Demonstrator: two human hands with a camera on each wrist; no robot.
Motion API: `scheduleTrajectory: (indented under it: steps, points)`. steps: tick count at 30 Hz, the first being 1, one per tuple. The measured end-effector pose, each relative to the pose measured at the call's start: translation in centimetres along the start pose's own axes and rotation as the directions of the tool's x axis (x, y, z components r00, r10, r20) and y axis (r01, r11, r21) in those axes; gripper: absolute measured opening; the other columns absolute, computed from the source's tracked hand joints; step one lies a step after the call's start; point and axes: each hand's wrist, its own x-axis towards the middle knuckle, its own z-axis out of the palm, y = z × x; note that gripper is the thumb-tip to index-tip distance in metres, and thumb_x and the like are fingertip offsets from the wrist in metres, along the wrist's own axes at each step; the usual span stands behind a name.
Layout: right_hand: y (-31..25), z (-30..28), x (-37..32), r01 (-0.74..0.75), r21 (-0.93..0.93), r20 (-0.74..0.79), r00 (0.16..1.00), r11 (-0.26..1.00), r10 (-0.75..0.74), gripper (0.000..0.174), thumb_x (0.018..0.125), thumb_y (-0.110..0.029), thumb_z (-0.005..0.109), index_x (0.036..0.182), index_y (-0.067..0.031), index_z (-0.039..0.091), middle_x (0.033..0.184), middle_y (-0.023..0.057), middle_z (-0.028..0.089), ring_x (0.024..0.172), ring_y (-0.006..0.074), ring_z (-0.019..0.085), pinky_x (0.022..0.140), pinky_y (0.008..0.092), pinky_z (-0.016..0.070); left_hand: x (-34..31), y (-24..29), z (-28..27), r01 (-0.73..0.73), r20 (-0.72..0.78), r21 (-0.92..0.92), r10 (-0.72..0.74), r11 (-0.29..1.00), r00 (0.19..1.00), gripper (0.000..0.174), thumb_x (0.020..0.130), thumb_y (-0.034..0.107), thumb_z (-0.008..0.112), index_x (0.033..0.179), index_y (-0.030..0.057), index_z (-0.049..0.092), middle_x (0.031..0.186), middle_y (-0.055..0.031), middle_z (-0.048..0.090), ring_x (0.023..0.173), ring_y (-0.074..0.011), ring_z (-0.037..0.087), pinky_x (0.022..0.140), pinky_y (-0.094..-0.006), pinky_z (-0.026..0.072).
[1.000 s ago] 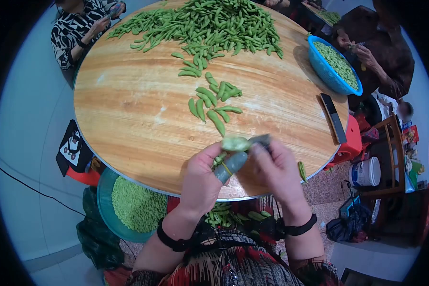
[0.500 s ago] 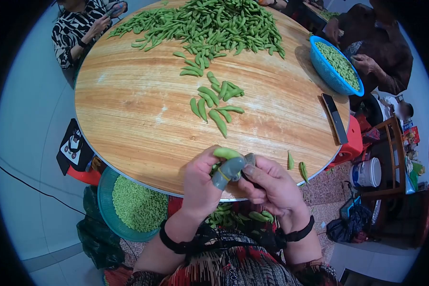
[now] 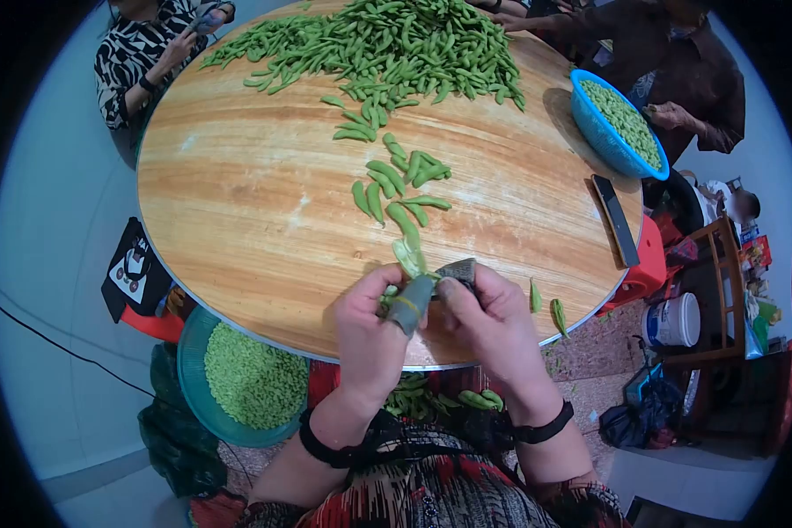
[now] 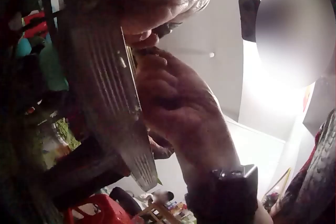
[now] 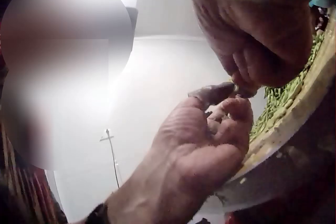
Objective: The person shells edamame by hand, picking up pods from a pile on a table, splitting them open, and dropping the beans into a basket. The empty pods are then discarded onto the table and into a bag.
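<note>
Both my hands meet over the near edge of the round wooden table (image 3: 238, 229). Between them stands a green bean pod (image 3: 408, 257), its end pointing up and away. My left hand (image 3: 370, 330) pinches it from the left, with a grey cover and yellow band on the thumb (image 3: 411, 304). From the right, my right hand (image 3: 493, 326) pinches it as well, a grey cover (image 3: 458, 270) on one fingertip. In the right wrist view the left hand (image 5: 205, 140) curls up toward the right hand's fingers (image 5: 252, 35).
A few loose pods (image 3: 396, 189) lie just beyond my hands; a big pod heap (image 3: 387, 44) fills the far side. A teal basin (image 3: 194, 396) of shelled beans sits low left, a blue basin (image 3: 590, 123) far right. A black flat device (image 3: 614, 218) lies nearby. Other people sit around.
The pod lay across my left thumb; now it stands upright. My right hand has come up from lower right and closed on it.
</note>
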Motion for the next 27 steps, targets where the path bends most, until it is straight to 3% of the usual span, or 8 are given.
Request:
scheduleTrajectory:
  steps: [3,5,8,13,16,18,21,27]
  points:
    - [0.1,-0.3,1.0,0.270,-0.267,0.170,0.958,0.925,-0.231,0.017,0.086,-0.013,0.056,0.081,0.0022,0.057,0.062,0.0090,0.056,0.056,0.0129,0.050,0.054,0.0287,0.0412,0.4,0.6,-0.3,0.013,-0.047,-0.071,-0.016,0.997,0.999,0.013,0.082,-0.004,0.050,0.091,0.0000,0.058,0.070,-0.0011,0.054,0.057,-0.0047,0.048,0.046,-0.0162,0.0311]
    - [-3.0,-1.6,2.5,0.144,-0.569,0.183,0.982,0.809,-0.047,0.019,0.085,-0.017,0.055,0.082,0.0014,0.058,0.064,0.0155,0.058,0.055,0.0249,0.055,0.054,0.0337,0.0429,0.7,0.9,-0.8,0.033,-0.055,-0.126,-0.040,0.991,0.998,0.015,0.082,-0.005,0.047,0.088,0.0002,0.060,0.067,0.0001,0.054,0.056,-0.0033,0.047,0.047,-0.0174,0.0327]
    - [-2.3,-2.4,7.3,0.291,-0.792,0.142,0.943,0.537,-0.302,0.021,0.085,-0.018,0.053,0.080,0.0016,0.059,0.069,0.0199,0.060,0.064,0.0370,0.058,0.057,0.0408,0.0449,0.7,0.7,-1.6,0.069,0.090,-0.190,-0.052,0.979,0.995,0.013,0.083,-0.004,0.048,0.090,0.0000,0.058,0.073,-0.0036,0.056,0.058,-0.0069,0.050,0.045,-0.0168,0.0325]
    - [-1.1,-3.0,9.6,0.297,-0.929,0.222,0.925,0.222,-0.309,0.020,0.082,-0.017,0.055,0.083,0.0030,0.058,0.070,0.0245,0.058,0.069,0.0408,0.058,0.060,0.0439,0.0466,-0.5,1.9,-2.0,0.048,0.479,0.381,-0.241,0.923,0.844,0.022,0.084,-0.004,0.048,0.101,0.0001,0.061,0.075,-0.0031,0.058,0.059,-0.0049,0.048,0.050,-0.0170,0.0371]
    - [-1.6,-3.5,7.5,0.356,-0.831,0.226,0.918,0.428,-0.324,0.021,0.083,-0.019,0.057,0.087,0.0012,0.057,0.064,0.0155,0.060,0.058,0.0307,0.059,0.053,0.0370,0.0458,-0.4,2.7,-2.0,0.202,0.288,0.166,-0.243,0.965,0.926,0.033,0.085,-0.003,0.046,0.117,0.0003,0.055,0.080,-0.0036,0.057,0.058,-0.0036,0.043,0.047,-0.0155,0.0324]
    - [-2.7,-3.3,4.7,-0.165,-0.228,0.264,0.938,0.960,0.225,0.019,0.087,-0.021,0.055,0.087,-0.0020,0.057,0.059,0.0011,0.055,0.050,0.0109,0.051,0.046,0.0247,0.0380,0.3,3.2,-1.9,0.294,0.207,-0.126,-0.265,0.947,0.942,0.040,0.086,0.001,0.046,0.125,0.0003,0.048,0.086,-0.0044,0.054,0.056,-0.0025,0.038,0.044,-0.0137,0.0262]
    - [-3.2,-2.5,1.7,-0.370,0.001,0.482,0.814,0.929,0.324,0.021,0.092,-0.025,0.050,0.085,-0.0060,0.056,0.061,-0.0071,0.046,0.052,0.0001,0.037,0.045,0.0168,0.0274,0.7,3.6,-1.9,0.418,0.317,-0.302,-0.324,0.857,0.891,0.035,0.086,0.005,0.050,0.120,-0.0013,0.051,0.082,-0.0037,0.056,0.056,-0.0019,0.041,0.043,-0.0130,0.0256]
    - [-3.5,-1.2,-0.9,-0.232,0.040,0.423,0.885,0.972,0.194,0.022,0.095,-0.024,0.044,0.083,-0.0069,0.050,0.064,-0.0060,0.044,0.052,0.0020,0.032,0.046,0.0178,0.0270,0.4,2.7,-1.8,0.184,0.188,-0.318,-0.129,0.930,0.974,0.009,0.084,0.008,0.059,0.091,0.0019,0.055,0.076,-0.0008,0.058,0.057,-0.0031,0.047,0.042,-0.0129,0.0262]
